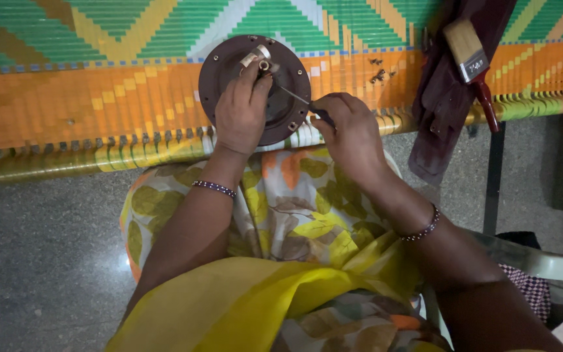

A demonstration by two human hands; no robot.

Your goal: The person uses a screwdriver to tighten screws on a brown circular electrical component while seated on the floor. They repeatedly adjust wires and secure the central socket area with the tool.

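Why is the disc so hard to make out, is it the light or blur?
Head view: the dark disc is sharp but dim, partly hidden by the left hand; the right hand with its thin tool is crisp; light is soft, a small glare spot on the floor; the bottom edge is slightly blurred.

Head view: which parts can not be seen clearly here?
- Lower half of the round brown disc: covered by the left hand.
- Screwdriver handle: hidden inside the right hand.
- Small dark pieces on the woven bed: too small to identify.
- Paintbrush bristles: cut by the top edge.
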